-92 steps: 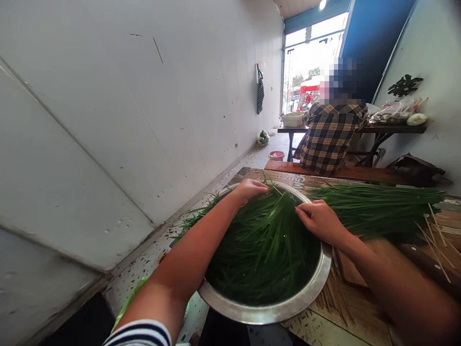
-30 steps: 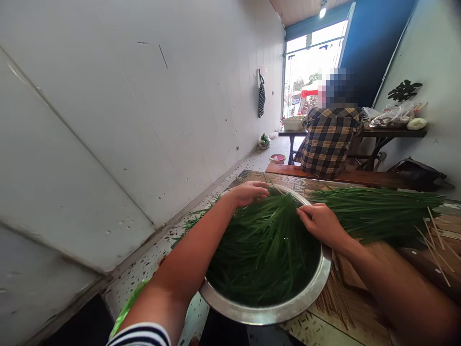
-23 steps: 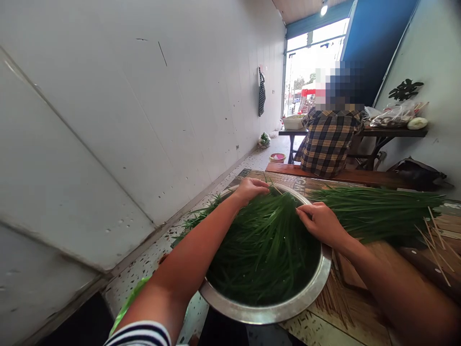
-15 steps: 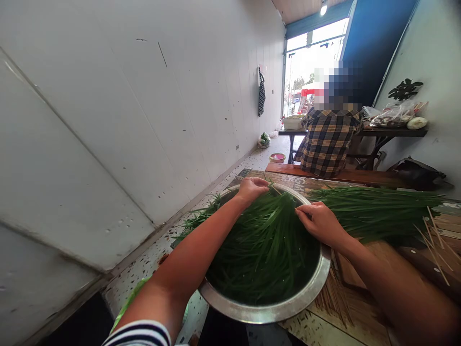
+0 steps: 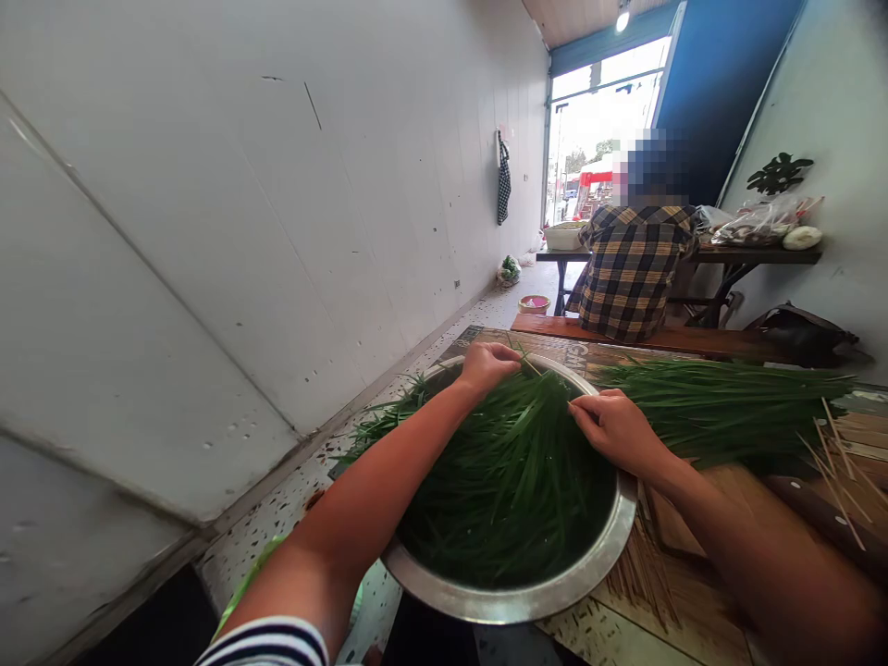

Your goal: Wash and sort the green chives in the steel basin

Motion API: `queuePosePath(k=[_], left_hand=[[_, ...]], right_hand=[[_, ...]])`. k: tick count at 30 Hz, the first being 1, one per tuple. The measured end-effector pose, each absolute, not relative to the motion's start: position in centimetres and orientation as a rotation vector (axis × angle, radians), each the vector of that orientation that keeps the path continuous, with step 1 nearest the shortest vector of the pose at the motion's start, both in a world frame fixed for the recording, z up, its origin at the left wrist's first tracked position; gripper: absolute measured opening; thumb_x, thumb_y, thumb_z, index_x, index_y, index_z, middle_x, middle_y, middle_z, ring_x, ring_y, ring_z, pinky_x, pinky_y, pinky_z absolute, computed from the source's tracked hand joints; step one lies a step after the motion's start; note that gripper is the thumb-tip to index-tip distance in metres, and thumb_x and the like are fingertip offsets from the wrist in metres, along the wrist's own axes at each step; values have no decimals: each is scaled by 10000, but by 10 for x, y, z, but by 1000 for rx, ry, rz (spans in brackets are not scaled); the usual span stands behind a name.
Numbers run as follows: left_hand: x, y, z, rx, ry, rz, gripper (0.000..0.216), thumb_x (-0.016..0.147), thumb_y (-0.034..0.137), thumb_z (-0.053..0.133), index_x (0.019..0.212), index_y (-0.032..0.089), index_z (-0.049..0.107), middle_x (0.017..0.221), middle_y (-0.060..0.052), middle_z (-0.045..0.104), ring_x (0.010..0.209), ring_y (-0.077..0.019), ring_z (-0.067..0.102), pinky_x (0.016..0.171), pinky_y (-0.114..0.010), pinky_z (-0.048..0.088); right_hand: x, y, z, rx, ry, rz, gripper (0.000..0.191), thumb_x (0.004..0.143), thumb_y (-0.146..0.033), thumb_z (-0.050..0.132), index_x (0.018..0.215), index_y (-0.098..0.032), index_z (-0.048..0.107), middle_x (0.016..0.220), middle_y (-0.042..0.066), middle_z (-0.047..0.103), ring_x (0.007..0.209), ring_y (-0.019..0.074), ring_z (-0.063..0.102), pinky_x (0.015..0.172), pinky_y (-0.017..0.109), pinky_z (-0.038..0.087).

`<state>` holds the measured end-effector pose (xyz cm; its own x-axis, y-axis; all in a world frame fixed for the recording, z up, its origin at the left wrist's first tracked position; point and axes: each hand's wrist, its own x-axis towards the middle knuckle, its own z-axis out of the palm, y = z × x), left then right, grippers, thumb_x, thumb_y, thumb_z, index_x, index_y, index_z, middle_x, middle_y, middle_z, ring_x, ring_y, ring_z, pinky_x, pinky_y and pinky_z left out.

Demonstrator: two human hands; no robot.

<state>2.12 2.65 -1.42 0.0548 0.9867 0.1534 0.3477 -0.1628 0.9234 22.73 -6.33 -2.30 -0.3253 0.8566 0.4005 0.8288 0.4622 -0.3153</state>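
Observation:
A wide metal basin stands in front of me, filled with long green garlic chives. Over its far side, my left hand pinches one end of a thin bamboo skewer, where a chive tip pokes up. At the basin's right rim my right hand is closed, thumb and finger pinching the skewer's other end. Chives hang from the skewer between both hands and fan down into the basin; its middle is hidden by the leaves.
More chives lie in a pile at right. Loose skewers rest beside the basin, others by a dark riveted handle. A person in a plaid shirt sits on a bench ahead. A pale wall runs along the left.
My left hand has shifted very slightly to the right along the skewer. My right hand stays in place.

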Motion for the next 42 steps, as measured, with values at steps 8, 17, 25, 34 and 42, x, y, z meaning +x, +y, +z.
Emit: queuePosePath(k=[8, 17, 25, 34, 42], left_hand=[[19, 9, 14, 1773, 1159, 708, 219, 621, 205, 689, 828, 152, 741, 784, -37, 704, 707, -119, 605, 721, -226, 493], [6, 33, -11, 2188, 1803, 601, 37, 624, 187, 690, 654, 181, 711, 747, -58, 676, 811, -207, 590, 961, -442, 349], [13, 24, -13, 2437, 1849, 519, 104, 708, 196, 607, 721, 176, 709, 843, -99, 664, 933, -246, 562, 971, -448, 311], [13, 31, -12, 1817, 1461, 910, 206, 726, 211, 577, 866, 95, 674, 734, -66, 687, 650, -117, 601, 688, -239, 475], [14, 33, -17, 1746, 1367, 939, 195, 705, 194, 573, 832, 92, 681, 689, -48, 687, 594, -91, 601, 651, -205, 486]], right_hand=[[227, -63, -22, -1427, -2181, 58, 346, 865, -305, 399, 721, -206, 698, 619, 28, 674, 619, 146, 568, 702, 264, 372], [227, -63, -23, -1462, -2238, 38, 350, 862, -298, 393, 726, -202, 700, 620, 28, 677, 608, 150, 546, 725, 273, 365], [226, -64, -23, -1457, -2227, -2, 337, 853, -294, 406, 703, -213, 697, 572, 19, 658, 578, 146, 539, 719, 264, 371], [225, -64, -22, -1466, -2236, 41, 347, 862, -289, 395, 717, -198, 697, 609, 28, 669, 606, 149, 535, 733, 266, 361], [226, -63, -24, -1468, -2229, 35, 345, 865, -295, 397, 737, -202, 703, 627, 31, 679, 619, 151, 546, 741, 269, 361]])
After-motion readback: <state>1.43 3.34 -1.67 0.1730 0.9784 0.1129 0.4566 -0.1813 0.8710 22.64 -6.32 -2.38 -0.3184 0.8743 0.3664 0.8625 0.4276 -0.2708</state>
